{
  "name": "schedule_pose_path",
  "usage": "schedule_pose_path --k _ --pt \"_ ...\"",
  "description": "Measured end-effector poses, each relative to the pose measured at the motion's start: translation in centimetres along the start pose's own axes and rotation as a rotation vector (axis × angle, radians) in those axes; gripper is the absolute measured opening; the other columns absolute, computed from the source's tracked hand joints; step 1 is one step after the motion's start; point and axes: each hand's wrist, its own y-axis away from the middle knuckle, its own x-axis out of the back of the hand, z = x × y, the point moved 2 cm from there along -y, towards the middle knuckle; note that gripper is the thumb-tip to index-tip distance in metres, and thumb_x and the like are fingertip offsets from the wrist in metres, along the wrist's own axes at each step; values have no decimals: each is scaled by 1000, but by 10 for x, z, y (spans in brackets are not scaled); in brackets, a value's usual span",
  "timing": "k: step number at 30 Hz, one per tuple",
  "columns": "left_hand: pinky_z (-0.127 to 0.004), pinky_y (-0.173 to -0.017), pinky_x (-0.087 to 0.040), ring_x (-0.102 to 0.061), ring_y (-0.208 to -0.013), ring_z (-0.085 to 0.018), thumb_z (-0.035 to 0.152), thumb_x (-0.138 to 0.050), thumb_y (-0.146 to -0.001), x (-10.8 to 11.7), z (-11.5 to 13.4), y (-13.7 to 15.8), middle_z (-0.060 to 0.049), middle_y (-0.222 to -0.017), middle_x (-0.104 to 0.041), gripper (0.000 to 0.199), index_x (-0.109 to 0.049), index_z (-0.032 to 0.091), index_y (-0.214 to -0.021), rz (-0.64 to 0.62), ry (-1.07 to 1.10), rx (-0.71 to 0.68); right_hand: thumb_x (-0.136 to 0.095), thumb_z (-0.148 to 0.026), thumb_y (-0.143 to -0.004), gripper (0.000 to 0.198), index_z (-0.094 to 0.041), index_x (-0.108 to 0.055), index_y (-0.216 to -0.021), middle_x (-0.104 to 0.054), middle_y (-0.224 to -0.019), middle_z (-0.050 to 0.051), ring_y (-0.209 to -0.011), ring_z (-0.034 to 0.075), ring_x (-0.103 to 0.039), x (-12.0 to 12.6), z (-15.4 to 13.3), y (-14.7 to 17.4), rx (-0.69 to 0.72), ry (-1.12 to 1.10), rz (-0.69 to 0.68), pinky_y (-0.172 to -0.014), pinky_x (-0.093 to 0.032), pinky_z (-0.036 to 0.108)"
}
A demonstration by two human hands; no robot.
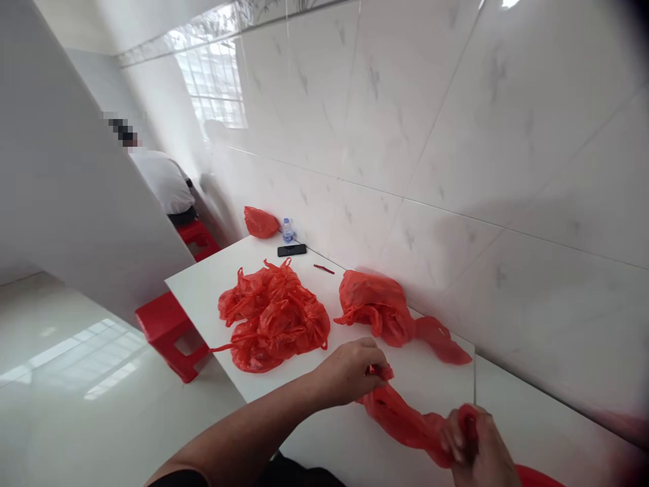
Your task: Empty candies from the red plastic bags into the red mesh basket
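A red plastic bag point(400, 414) is stretched between my two hands over the white table point(314, 433). My left hand point(355, 368) is closed on its far end, with a bit of red plastic poking out past the fingers. Around the near end my right hand point(476, 443) is closed, and a loop of the bag sticks up by the thumb. Just beyond my hands lies a bulging red bag point(375, 304) against the wall. A heap of crumpled red bags point(276, 314) with tied handles rests left of it.
At the table's far end are a small red bag point(260, 222), a water bottle point(287, 231), a black phone point(291, 250) and a thin dark-red strip point(324, 268). Red stools point(167, 325) stand left of the table. A person in white point(162, 181) sits beyond the partition. A tiled wall point(405, 155) borders the right.
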Motion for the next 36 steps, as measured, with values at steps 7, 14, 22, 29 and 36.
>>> schedule_pose_path --k 7,14,22,29,36 --pt "-22 -64 -45 -54 -68 -10 5 -60 -69 -21 21 5 -1 -85 -61 19 -69 18 -78 -147 137 -53 -62 -54 -76 52 -23 -59 -118 -42 -52 -8 -47 10 -36 -21 10 20 -10 304 -235 -45 -32 22" --pt "-27 -74 -48 -58 -84 -16 9 -69 -66 -54 1 26 -3 -95 -62 28 -64 20 -92 -92 106 3 -57 -60 -77 44 -20 -56 -59 -47 -50 -3 -50 12 -42 -38 44 30 -75 423 -304 -47 -35 25" --pt "-32 -82 -44 -58 -79 -17 23 -68 -80 -79 -27 28 -5 -84 -68 3 -67 20 -80 -237 -204 -251 -58 -71 -70 54 -19 -70 -78 -66 -68 4 -65 21 -61 -12 63 29 -135 409 -88 -56 -50 31" --pt "-30 -91 -43 -56 -105 -19 9 -65 -72 -78 -44 25 -5 -112 -66 11 -64 19 -75 -138 115 120 -52 -61 -78 45 -24 -76 -91 -66 -75 5 -63 19 -57 -2 45 31 43 467 -481 -65 -49 33" --pt "-23 -64 -41 -54 -73 -13 22 -56 -76 -77 -42 29 4 -78 -63 9 -61 21 -83 -318 106 280 -57 -40 -71 30 -24 -63 -96 -59 -70 -2 -66 17 -57 1 62 26 69 656 -212 -66 -47 27"
